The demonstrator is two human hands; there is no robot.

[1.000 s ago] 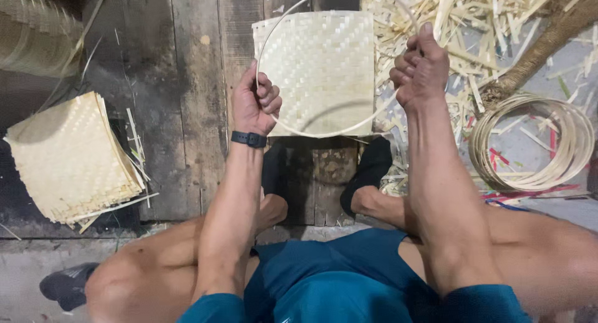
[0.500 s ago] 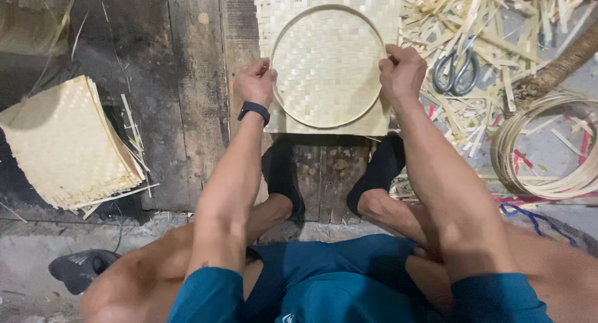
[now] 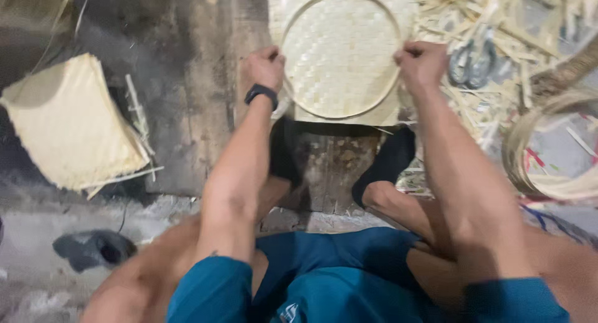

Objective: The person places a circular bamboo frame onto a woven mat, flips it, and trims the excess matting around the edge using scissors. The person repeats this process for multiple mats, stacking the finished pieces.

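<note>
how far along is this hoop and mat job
Done: the hoop lies flat on the woven mat, roughly centred. In hand: left hand and right hand grip the hoop's opposite sides. Left: the mat's square corners remain outside the hoop, untrimmed; scissors lie unused.

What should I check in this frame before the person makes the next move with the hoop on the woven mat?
1. Left hand grips hoop's left edge: ok.
2. Right hand grips hoop's right edge: ok.
3. Round hoop lies within the square woven mat: ok.
4. Hoop pressed flat all round: cannot tell.
5. Scissors clear of the hands, among the offcuts: ok.
6. Stack of mats apart at left: ok.
</note>
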